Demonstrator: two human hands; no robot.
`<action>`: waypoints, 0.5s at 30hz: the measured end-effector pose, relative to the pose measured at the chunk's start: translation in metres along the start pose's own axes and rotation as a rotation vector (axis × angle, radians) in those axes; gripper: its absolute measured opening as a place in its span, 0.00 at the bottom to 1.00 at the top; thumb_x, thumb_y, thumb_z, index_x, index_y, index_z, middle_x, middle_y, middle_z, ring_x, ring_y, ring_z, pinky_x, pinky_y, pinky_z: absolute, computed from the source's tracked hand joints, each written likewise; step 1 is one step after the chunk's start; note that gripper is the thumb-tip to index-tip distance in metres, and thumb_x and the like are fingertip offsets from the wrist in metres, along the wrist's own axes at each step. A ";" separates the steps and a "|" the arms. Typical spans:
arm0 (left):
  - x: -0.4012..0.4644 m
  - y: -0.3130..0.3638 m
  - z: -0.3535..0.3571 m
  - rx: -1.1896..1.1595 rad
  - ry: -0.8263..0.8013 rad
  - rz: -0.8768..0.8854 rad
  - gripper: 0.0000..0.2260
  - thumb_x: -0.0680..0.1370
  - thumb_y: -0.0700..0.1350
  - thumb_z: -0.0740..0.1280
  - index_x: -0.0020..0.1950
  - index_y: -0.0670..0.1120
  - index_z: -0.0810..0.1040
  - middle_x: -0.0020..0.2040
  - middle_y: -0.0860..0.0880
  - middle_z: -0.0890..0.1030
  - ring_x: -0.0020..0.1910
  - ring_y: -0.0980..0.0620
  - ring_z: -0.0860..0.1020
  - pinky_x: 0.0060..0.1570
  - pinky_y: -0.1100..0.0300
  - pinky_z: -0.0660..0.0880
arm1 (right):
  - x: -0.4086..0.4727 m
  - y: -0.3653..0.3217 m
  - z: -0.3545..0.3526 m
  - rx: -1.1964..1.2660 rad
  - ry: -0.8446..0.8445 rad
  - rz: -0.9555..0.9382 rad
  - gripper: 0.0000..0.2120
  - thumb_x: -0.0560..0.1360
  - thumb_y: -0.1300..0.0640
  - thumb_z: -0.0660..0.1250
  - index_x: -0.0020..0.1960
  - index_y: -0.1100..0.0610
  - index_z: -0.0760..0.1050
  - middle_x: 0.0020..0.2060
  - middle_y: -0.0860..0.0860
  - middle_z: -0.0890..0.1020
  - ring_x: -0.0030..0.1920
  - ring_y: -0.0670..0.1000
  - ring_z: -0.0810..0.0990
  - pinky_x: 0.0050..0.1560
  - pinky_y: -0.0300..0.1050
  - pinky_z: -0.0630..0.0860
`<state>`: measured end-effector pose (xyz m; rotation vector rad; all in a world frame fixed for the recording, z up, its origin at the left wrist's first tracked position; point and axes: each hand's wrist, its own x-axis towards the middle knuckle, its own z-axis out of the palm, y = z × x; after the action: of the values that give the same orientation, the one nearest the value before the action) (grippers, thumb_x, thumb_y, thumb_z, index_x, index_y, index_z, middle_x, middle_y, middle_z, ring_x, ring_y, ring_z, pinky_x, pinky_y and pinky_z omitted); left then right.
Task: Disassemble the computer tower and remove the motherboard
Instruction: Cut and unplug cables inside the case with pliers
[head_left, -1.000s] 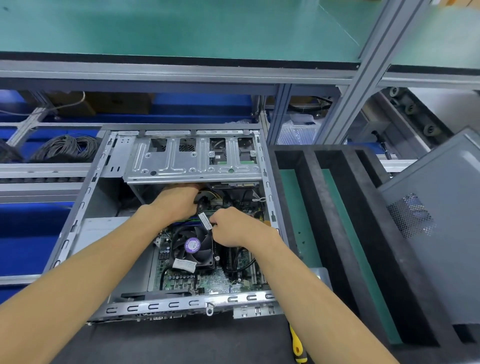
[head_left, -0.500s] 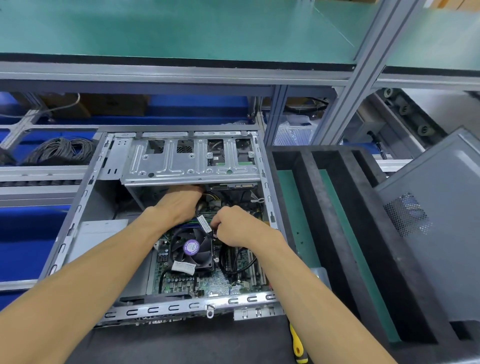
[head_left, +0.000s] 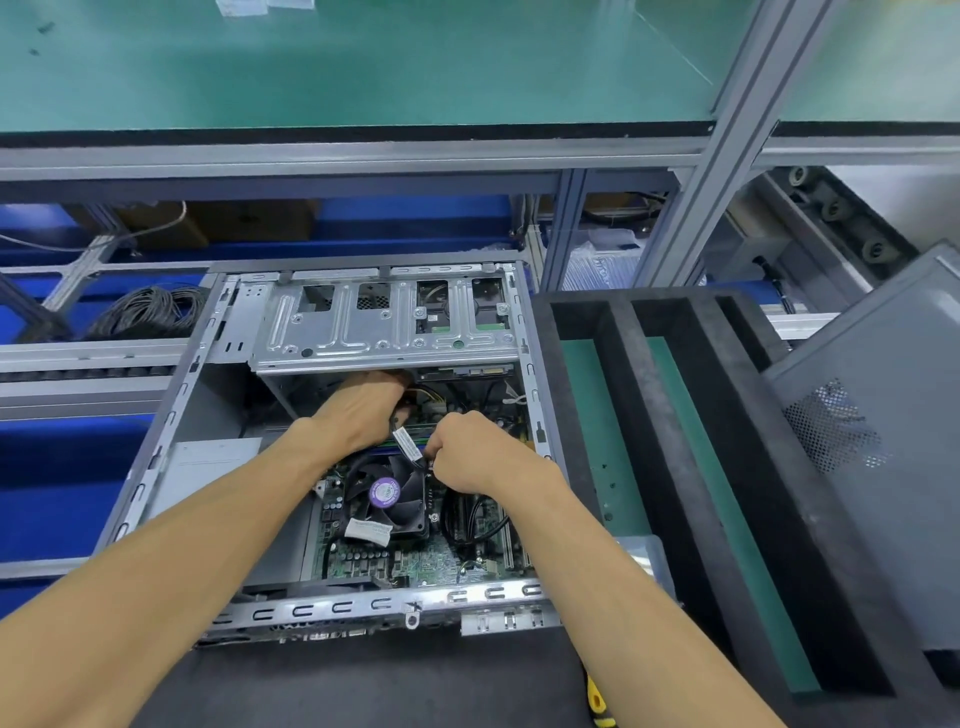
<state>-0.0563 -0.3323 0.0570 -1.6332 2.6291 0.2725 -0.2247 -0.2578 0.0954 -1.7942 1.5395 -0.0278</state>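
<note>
The motherboard (head_left: 415, 551) sits flat in the bottom of the open case (head_left: 171, 431), below both hands, with the fan (head_left: 387, 491) just under the right hand (head_left: 475, 452). So the board isn't coming out yet, cables are still on it.

The right hand is curled tight, pinching a thin black cable (head_left: 408, 441) with a white tag, right next to the fan. The left hand (head_left: 363, 410) reaches further in, under the drive cage (head_left: 384, 325); its fingers are hidden up there, so I can't tell if it's gripping anything or just bracing.

What I'd worry about: yanking the cable by the wire instead of the plug could rip it out of the connector or bend header pins, especially if there's a latch nobody pressed. The cage edge above the left hand looks like bare sheet metal too, an easy knuckle scrape if the plug lets go suddenly. A slip could also knock the right hand into the fan.

Both forearms come in straight from the near side, wrists bent down into the case. The side panel (head_left: 878, 441) leans off to the right, past the foam tray (head_left: 675, 415).
</note>
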 end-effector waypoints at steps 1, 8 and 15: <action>0.001 -0.001 0.000 -0.023 -0.026 -0.015 0.10 0.78 0.44 0.65 0.57 0.41 0.74 0.52 0.38 0.79 0.48 0.38 0.78 0.46 0.50 0.76 | 0.001 0.000 0.000 -0.001 -0.003 0.000 0.15 0.77 0.66 0.60 0.60 0.65 0.80 0.56 0.63 0.81 0.48 0.63 0.82 0.50 0.61 0.82; 0.006 -0.004 0.001 -0.140 -0.078 -0.098 0.15 0.79 0.44 0.66 0.65 0.46 0.74 0.58 0.39 0.80 0.53 0.38 0.78 0.51 0.48 0.77 | 0.003 -0.001 -0.001 0.007 -0.015 0.010 0.15 0.76 0.66 0.60 0.59 0.66 0.79 0.55 0.63 0.82 0.51 0.64 0.82 0.52 0.61 0.82; 0.000 0.001 0.002 -0.076 0.045 -0.077 0.12 0.76 0.42 0.68 0.59 0.44 0.77 0.51 0.39 0.81 0.47 0.37 0.79 0.42 0.52 0.76 | 0.001 -0.002 -0.003 0.017 -0.012 0.030 0.15 0.76 0.67 0.60 0.59 0.67 0.80 0.55 0.63 0.82 0.51 0.64 0.82 0.53 0.61 0.81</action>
<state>-0.0576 -0.3316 0.0549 -1.7797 2.6117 0.3409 -0.2237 -0.2600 0.0980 -1.7547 1.5535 -0.0155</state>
